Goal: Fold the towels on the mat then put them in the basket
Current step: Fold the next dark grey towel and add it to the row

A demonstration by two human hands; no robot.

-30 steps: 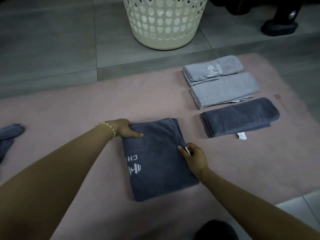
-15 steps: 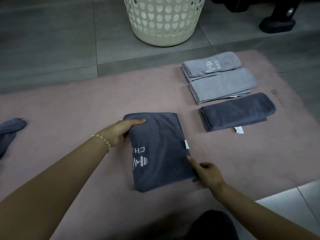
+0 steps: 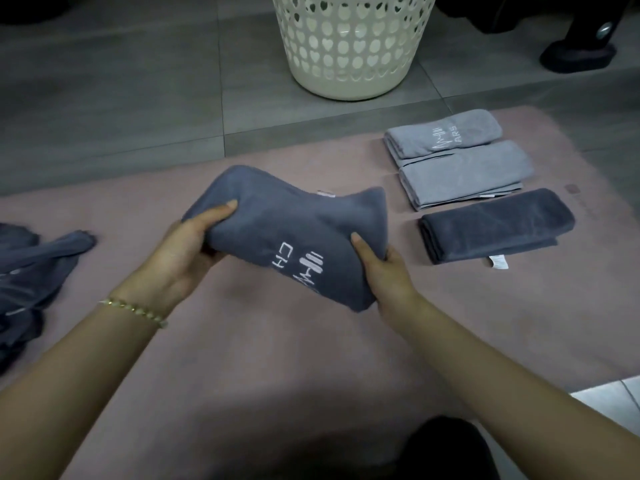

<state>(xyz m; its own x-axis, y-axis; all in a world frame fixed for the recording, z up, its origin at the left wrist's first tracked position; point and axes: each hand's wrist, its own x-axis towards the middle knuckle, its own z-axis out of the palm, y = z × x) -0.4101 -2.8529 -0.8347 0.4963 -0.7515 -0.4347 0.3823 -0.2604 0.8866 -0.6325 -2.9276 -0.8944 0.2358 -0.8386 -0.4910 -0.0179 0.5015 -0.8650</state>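
- Both hands are wrapped round the dark towel [image 3: 277,230]: my left hand [image 3: 187,251] pinches one end with the thumb on top, and my right hand [image 3: 384,275] grips the other. The bundle seems lifted off the mat [image 3: 277,358], on my side of the basket [image 3: 349,64] and slightly left of it.
- It is held only at its ends and looks twisted in the middle, so I judge the layers could slide apart if either grip loosens.
- Three folded towels [image 3: 464,171] lie in a row on my side of the basket, to its right. Swinging my bundle that way carelessly could nudge the nearest one out of shape.
- Dropping it into the basket from above could undo the fold, since nothing holds the layers together.
- An unfolded heap [image 3: 31,271] waits far left of the basket, so work remains.
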